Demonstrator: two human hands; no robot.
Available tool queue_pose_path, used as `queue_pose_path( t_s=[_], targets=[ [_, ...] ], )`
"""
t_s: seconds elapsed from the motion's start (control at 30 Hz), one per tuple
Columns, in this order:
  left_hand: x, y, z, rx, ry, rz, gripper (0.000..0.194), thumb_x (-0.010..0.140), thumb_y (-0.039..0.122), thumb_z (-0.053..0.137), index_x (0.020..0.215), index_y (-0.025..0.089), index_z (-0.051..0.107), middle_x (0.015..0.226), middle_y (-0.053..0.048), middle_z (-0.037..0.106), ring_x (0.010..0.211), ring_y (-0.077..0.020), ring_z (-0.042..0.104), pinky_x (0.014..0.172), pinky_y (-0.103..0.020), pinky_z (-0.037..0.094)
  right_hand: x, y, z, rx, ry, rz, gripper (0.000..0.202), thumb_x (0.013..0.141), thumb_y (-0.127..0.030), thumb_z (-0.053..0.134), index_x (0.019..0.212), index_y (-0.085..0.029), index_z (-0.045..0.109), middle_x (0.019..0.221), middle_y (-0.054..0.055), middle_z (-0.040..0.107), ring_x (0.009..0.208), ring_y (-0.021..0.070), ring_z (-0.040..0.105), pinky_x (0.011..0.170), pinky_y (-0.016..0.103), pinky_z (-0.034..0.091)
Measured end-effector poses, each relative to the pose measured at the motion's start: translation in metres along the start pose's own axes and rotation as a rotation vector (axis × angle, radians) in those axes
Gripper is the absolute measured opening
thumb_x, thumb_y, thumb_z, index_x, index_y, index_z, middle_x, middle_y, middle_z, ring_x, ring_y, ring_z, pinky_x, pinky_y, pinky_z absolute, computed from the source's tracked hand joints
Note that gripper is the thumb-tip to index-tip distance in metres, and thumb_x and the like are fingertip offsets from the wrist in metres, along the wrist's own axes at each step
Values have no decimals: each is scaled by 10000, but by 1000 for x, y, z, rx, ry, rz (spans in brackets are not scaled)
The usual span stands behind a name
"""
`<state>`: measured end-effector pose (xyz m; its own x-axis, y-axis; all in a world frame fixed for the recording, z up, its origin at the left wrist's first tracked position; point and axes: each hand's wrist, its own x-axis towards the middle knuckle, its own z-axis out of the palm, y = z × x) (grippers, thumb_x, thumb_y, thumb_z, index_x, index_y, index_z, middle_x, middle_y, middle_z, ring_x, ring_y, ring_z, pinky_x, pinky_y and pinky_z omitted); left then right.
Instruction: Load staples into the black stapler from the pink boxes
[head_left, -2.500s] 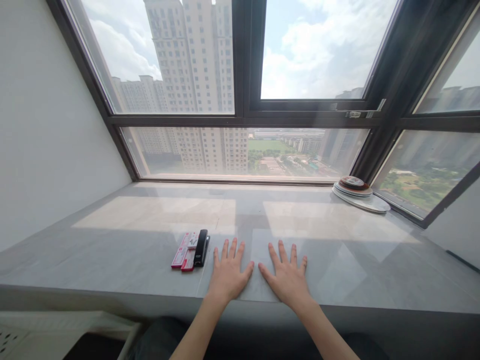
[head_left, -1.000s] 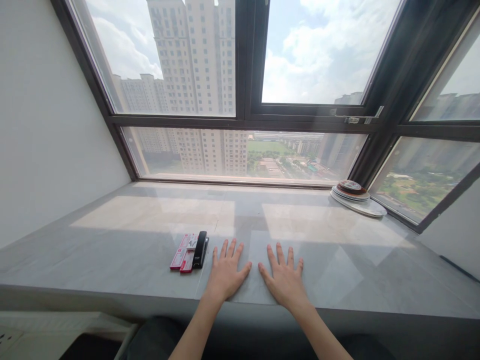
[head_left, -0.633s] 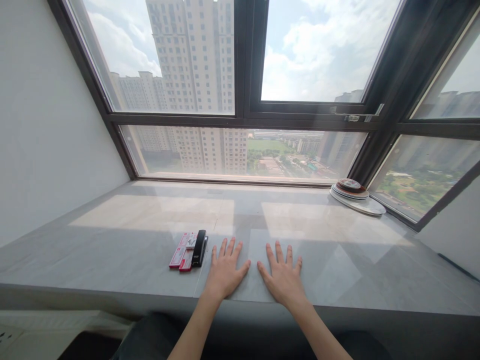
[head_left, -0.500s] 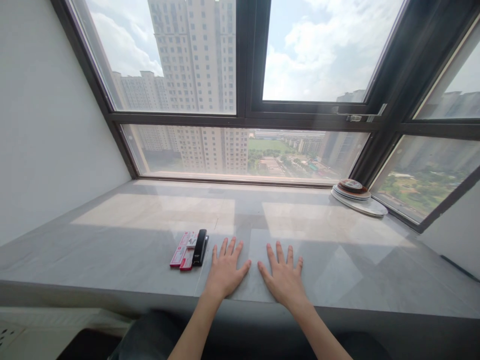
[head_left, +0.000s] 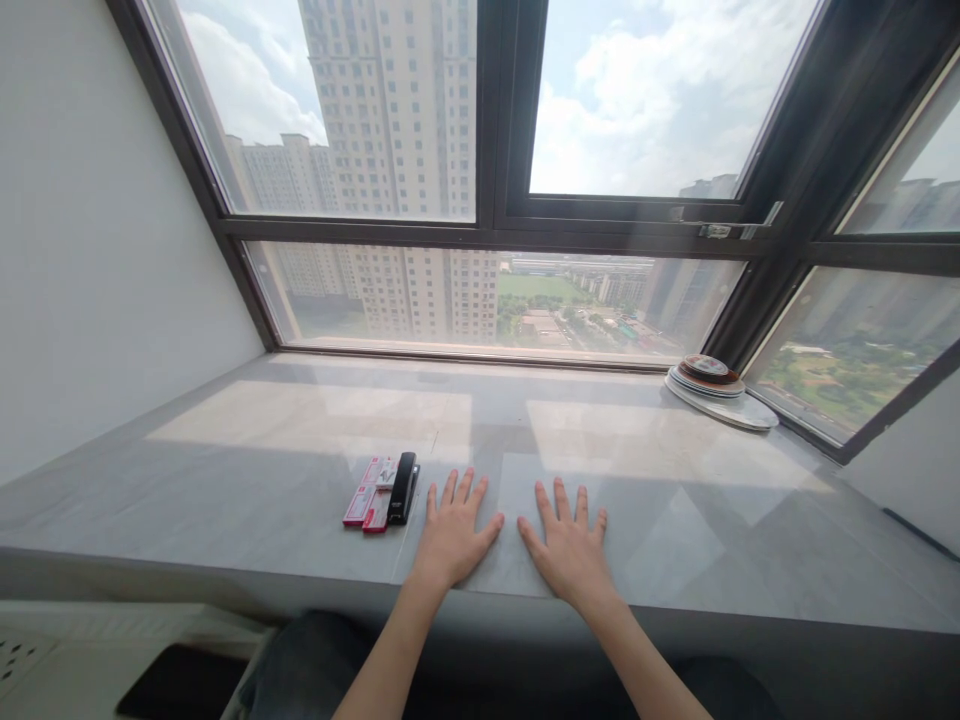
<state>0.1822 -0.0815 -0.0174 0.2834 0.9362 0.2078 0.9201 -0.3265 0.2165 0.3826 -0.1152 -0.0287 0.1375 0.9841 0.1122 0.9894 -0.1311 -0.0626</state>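
From my camera, the left hand (head_left: 454, 532) and right hand (head_left: 571, 545) lie palm-down at lower centre on the glossy, marbled grey ledge (head_left: 247, 500), fingers spread, thumbs apart, gripping nothing. Just beside the left hand, left of centre, I see the black, long and narrow stapler (head_left: 403, 488), lying next to small flat pink-and-white boxes (head_left: 364, 503) with rectangular edges; their print is too small for me to read. At right, near the dark, smooth window frame (head_left: 491, 235), sits a stack of round, flat discs (head_left: 709, 380), a larger pale one lowest. The palms are hidden from me, the forearms are cut off by the bottom edge, and the black object (head_left: 184, 682) at lower left is hard to make out.
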Motion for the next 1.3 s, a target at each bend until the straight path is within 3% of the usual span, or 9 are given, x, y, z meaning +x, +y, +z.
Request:
queue_pose_path(
  t_s=[0.5,1.3],
  targets=[
    [-1,-4,2,-12,18,5,691,952,661,347,1561,337,304,1662,-5,207,1541,-282,112,1235,-544,55,0,2,7,6,58,-23,753,967,-704,255,1605,-306,218,1669,71,124,1504,418,0,1129,686,-22],
    [-3,-3,1,-17,47,16,676,963,648,337,1562,337,303,1659,-8,217,1539,-284,130,1234,-549,84,-1,1,6,28,61,-19,748,966,-695,279,1603,-308,226,1670,61,121,1512,402,-15,1139,676,-34]
  ],
)
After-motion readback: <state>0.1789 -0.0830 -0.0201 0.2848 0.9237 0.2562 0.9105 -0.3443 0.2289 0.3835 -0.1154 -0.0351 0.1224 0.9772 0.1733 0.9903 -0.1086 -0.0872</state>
